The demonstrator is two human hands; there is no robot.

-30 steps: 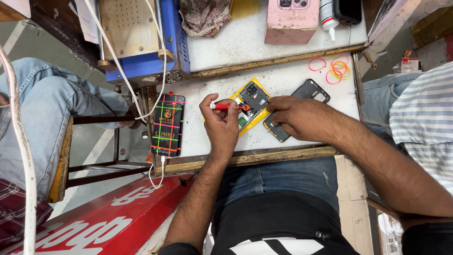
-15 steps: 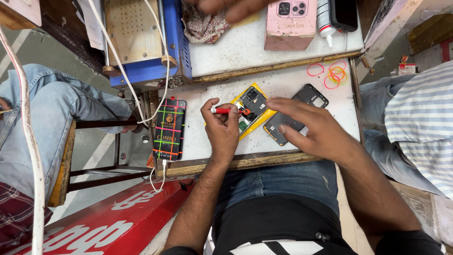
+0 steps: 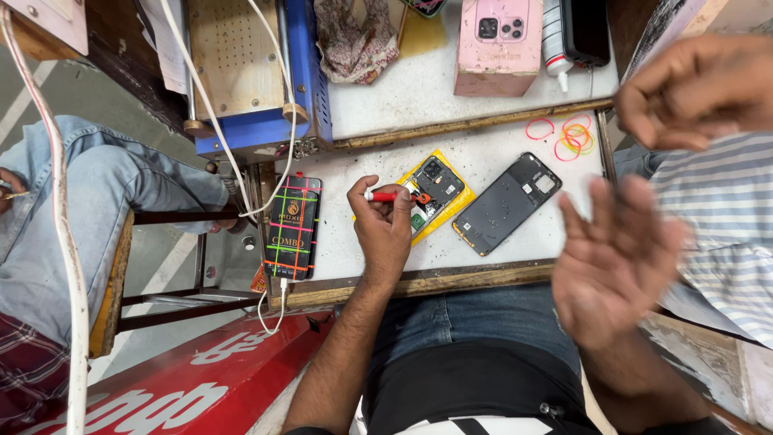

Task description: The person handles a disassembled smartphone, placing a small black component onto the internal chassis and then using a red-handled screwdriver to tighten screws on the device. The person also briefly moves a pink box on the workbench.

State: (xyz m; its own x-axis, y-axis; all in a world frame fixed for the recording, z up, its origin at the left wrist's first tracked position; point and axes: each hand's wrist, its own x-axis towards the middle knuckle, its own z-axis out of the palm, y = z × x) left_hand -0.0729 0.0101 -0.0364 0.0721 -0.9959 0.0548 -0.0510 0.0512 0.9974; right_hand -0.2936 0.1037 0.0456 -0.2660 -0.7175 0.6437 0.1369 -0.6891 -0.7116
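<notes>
Opened phone (image 3: 432,196): flat rectangle in a yellow frame, back removed, dark circuit board and camera module exposed. It lies tilted on the white, speckled worktop (image 3: 483,145), near the worktop's wooden front edge.

Left hand (image 3: 383,228): fingers curled around a small screwdriver (image 3: 393,196) with a glossy red handle; its tip end lies over the phone's left part. Hand sits just left of the phone, wrist crossing the wooden edge.

Right hand (image 3: 618,262): lifted off the worktop, palm spread, fingers apart, grasping nothing; motion-blurred. It is right of the phone and below it, clear of it.

Removed back cover (image 3: 509,202): dark grey, matte, dusty, rounded rectangle, lying just right of the phone at the same tilt.

Rubber bands (image 3: 568,135): thin loops, pink, orange, yellow, beyond the cover to the phone's upper right.

Second phone (image 3: 292,227): left of the opened phone, black, screen showing a coloured grid, white cable at its lower end.

Another person's hand (image 3: 694,90) hovers far right of the phone, blurred.
</notes>
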